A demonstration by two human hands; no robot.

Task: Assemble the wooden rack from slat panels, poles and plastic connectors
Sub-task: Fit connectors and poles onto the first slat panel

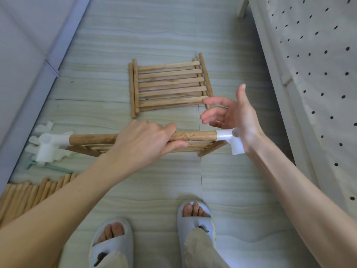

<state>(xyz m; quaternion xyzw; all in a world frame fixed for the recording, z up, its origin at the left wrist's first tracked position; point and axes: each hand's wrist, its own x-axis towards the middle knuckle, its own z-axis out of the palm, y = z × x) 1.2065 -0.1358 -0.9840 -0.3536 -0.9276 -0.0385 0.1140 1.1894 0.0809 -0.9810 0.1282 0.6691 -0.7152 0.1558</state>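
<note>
My left hand [148,139] grips the near rail of a wooden slat panel [195,136], held edge-on above the floor. A white plastic connector [229,138] caps the rail's right end, and another white connector [49,143] caps its left end. My right hand [236,115] is spread, fingers straight, with the heel of the palm against the right connector. A second slat panel [170,86] lies flat on the floor beyond, with loose poles along its sides.
Several loose white connectors [43,128] and a pale green tool [50,168] lie at the left. A bundle of wooden poles [29,194] lies at lower left. A perforated white board [316,64] stands at right, grey cushions at left. Slippered feet are below.
</note>
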